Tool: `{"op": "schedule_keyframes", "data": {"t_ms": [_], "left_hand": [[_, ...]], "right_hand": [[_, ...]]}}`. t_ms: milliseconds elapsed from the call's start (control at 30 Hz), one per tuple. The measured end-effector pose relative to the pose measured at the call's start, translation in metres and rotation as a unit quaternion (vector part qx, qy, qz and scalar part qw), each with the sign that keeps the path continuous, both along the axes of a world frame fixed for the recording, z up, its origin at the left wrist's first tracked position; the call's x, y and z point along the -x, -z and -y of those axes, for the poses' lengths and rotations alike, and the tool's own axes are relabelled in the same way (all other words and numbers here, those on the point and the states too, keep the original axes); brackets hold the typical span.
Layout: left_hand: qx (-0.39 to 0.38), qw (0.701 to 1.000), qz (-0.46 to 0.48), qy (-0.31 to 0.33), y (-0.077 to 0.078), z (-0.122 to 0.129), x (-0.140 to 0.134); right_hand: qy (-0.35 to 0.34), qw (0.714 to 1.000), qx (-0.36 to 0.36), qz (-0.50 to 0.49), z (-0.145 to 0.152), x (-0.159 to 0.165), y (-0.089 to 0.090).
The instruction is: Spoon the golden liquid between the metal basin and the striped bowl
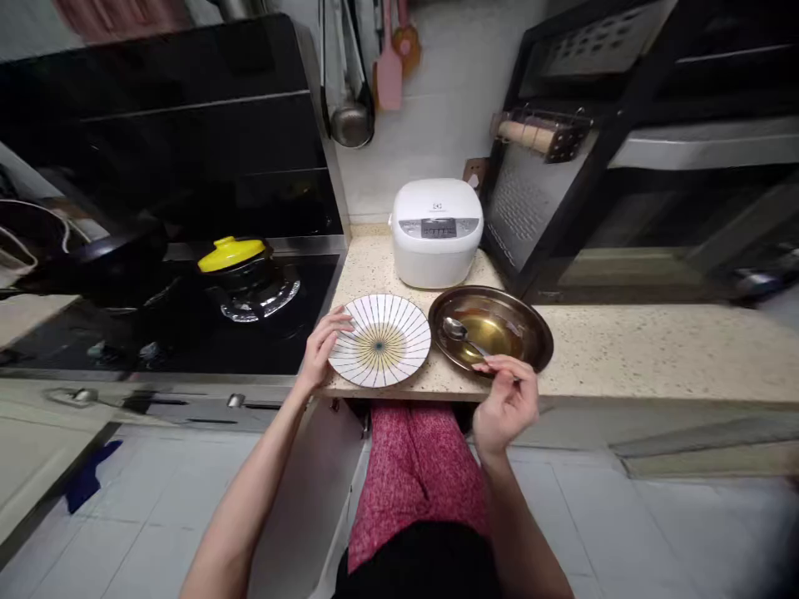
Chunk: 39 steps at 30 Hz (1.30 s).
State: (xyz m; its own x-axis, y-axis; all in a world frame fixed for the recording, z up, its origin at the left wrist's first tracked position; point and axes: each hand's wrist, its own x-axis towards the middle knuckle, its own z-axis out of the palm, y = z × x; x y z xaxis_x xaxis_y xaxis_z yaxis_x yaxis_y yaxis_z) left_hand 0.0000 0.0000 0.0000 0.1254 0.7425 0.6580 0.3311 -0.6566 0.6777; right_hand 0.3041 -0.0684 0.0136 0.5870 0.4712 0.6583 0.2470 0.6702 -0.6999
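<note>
On the counter lies a white plate (407, 326) with dark radiating lines and a yellow centre. My left hand (323, 348) holds its left rim, fingers over the edge. To the right of the plate stands a wide brown-gold metal basin (537, 337), its inside shiny. My right hand (508, 399) is at the basin's front edge, with thumb and fingers closed on the handle of a metal spoon (455, 329). The spoon's head points away from me and to the left, over the basin. Whether it touches the basin I cannot tell.
Behind the plate and basin stands a white rice cooker (437, 237). A yellow-lidded pot (234, 256) sits on the black stove (293, 333) at left. Ladles (351, 123) and a pink spatula (389, 75) hang on the wall. A black rack (565, 191) rises at right.
</note>
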Motion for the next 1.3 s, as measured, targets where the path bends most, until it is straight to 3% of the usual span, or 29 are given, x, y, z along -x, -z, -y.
{"op": "schedule_keyframes", "data": {"t_ms": [233,433,633,833,1033,1167,1300], "left_hand": [[0.0,1.0,-0.004,-0.006,-0.001,-0.001,-0.001],[-0.002,1.0,-0.006,-0.005,-0.001,0.0,-0.001],[-0.001,1.0,-0.008,-0.004,-0.002,0.0,-0.001],[0.002,1.0,-0.008,-0.007,-0.001,-0.001,-0.001],[0.001,1.0,-0.004,-0.001,-0.002,0.0,-0.001],[-0.001,1.0,-0.003,-0.002,-0.002,0.0,-0.001],[-0.002,1.0,-0.006,-0.004,-0.001,-0.001,0.0]], "right_hand": [[0.025,0.995,-0.022,0.098,-0.003,-0.005,0.01],[0.029,0.963,-0.073,0.259,-0.004,-0.009,0.009],[0.026,0.948,-0.098,0.303,-0.005,-0.007,0.007],[0.046,0.951,-0.104,0.288,-0.005,-0.008,0.01],[0.034,0.989,-0.101,0.106,0.003,0.003,0.008],[-0.004,0.997,-0.071,0.042,0.011,0.016,0.006],[-0.074,0.995,-0.025,0.054,0.016,0.027,0.01]]}}
